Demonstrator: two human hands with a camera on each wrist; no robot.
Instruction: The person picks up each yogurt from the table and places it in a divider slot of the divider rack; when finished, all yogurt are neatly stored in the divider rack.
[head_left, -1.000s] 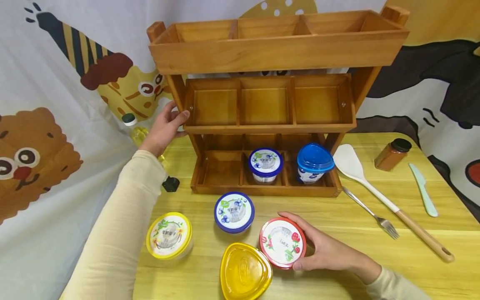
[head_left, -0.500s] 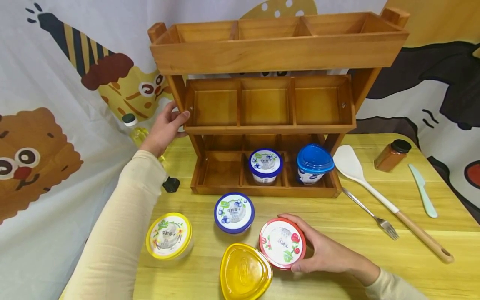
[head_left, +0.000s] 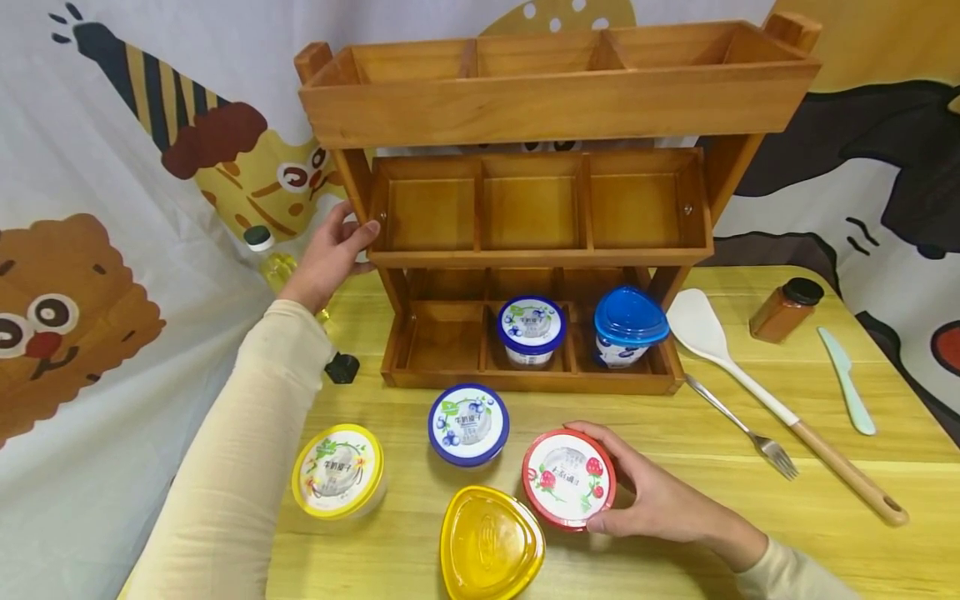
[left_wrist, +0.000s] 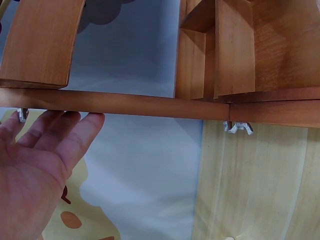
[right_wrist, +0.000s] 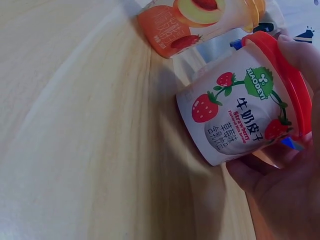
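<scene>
My right hand (head_left: 656, 504) holds a strawberry milk cup (head_left: 568, 479) with a red-rimmed lid, thumb and fingers around its right side. In the right wrist view the cup (right_wrist: 235, 102) leans, showing strawberries on its side; whether its base touches the table is unclear. My left hand (head_left: 330, 254) touches the left post of a three-tier wooden rack (head_left: 555, 108). In the left wrist view its fingers (left_wrist: 82, 137) lie fairly straight against the post (left_wrist: 150, 105). A blueberry cup (head_left: 468, 425), a vanilla-coloured yellow-rimmed cup (head_left: 339, 472) and a yellow-lidded cup (head_left: 492, 542) stand nearby.
On the bottom tier, a blueberry cup (head_left: 531, 329) occupies the middle compartment, a blue-lidded cup (head_left: 630, 325) the right. Right of the rack lie a spatula (head_left: 757, 392), fork (head_left: 750, 429), mint knife (head_left: 847, 379) and spice jar (head_left: 786, 310). An oil bottle (head_left: 276, 262) stands behind my left arm.
My right hand has shifted slightly right and away from me with the strawberry cup, and the cup's lid has turned a little. My left hand stays at the post.
</scene>
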